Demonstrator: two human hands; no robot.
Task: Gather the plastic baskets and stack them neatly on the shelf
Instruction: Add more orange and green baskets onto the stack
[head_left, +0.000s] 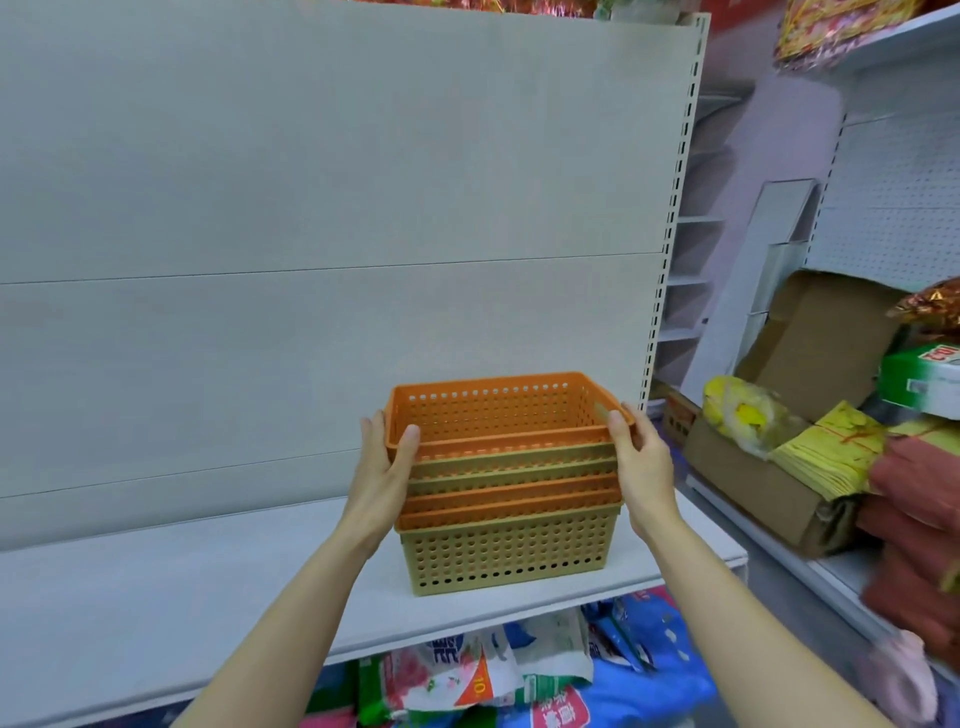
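Now the top orange basket (498, 410), long axis L-R, sits tilted, not fully nested on the stack (506, 519) at the shelf (156, 597) front, w/ left hand (384, 467) & right hand (641, 457) gripping its short ends, equally near.

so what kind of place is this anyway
Most likely a small shop or its stockroom. Slotted white metal retail shelving with a bare back panel, packaged goods in printed plastic bags crammed below, and an open brown cardboard box of stock on the next shelf all suggest it.
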